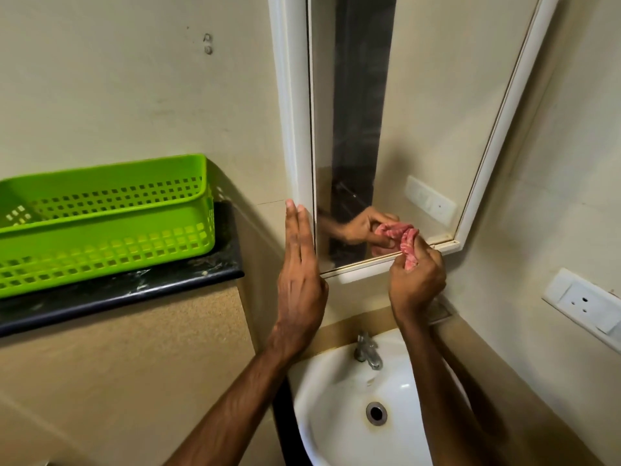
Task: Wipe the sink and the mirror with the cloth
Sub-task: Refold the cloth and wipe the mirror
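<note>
A washroom corner was seen from above, looking down over two bare forearms. A white-framed mirror [437, 129] was fixed to a beige wall, with a white sink [322, 398] and its metal tap [368, 353] directly below. The left hand [302, 267] was laid flat against the mirror's left frame [292, 129], fingers straight and together and holding nothing; it was probably placed there to steady the mirror while the other hand rubbed. The right hand [416, 285] was curled round a small pink cloth [410, 248], which was bunched into a tight wad and pinched at the fingertips. The wad was pressed to the lower edge of the glass near the bottom right corner, where glass meets frame; the bunching was likely meant to give a narrow, firm tip for that seam. The hand and cloth were doubled in the reflection. The mirror appeared to be the part of the job in hand, and whether the sink had been wiped could not be told. To the left, a green slotted basket [100, 223] was set on a dark counter [134, 294], well apart from the hands. A white wall socket [584, 304] was mounted at the right.
</note>
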